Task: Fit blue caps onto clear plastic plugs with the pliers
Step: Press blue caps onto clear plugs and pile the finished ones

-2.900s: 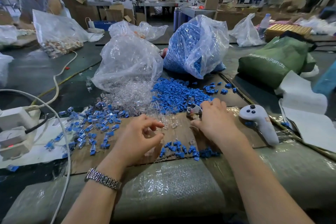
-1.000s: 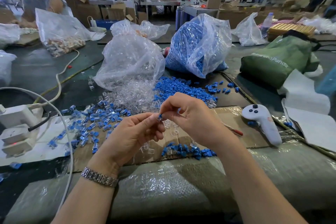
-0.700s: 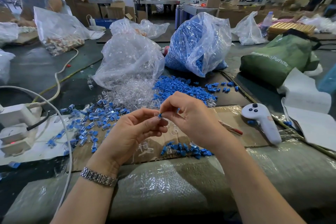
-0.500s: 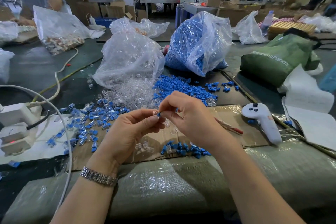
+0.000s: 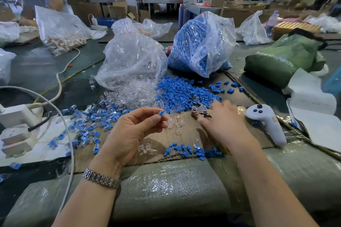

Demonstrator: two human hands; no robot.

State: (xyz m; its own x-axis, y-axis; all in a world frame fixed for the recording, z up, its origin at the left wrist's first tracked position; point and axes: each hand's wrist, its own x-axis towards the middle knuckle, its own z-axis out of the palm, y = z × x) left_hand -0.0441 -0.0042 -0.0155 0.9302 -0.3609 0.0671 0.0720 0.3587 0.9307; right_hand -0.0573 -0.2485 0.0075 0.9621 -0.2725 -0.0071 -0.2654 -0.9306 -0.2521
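My left hand (image 5: 136, 131) is raised over the cardboard sheet (image 5: 184, 134) and pinches a clear plug with a blue cap (image 5: 160, 113) between thumb and fingertips. My right hand (image 5: 224, 125) lies low on the cardboard, over the pliers (image 5: 200, 110), whose metal jaws stick out to the left of its fingers; the handles are hidden under the hand. Loose blue caps (image 5: 182, 92) and clear plugs (image 5: 134, 92) lie heaped behind. Capped plugs (image 5: 99, 121) are scattered to the left. A small row of blue caps (image 5: 191, 152) lies near the front edge.
A clear bag of plugs (image 5: 132, 57) and a bag of blue caps (image 5: 201, 42) stand behind the heaps. A white controller (image 5: 267, 123) lies right of my right hand. A power strip (image 5: 16, 127) with cables sits left. A green bag (image 5: 284, 57) and white paper (image 5: 313, 108) sit right.
My right hand has left the plug at my left fingertips and dropped right onto the pliers on the cardboard. My left hand still holds the capped plug up.
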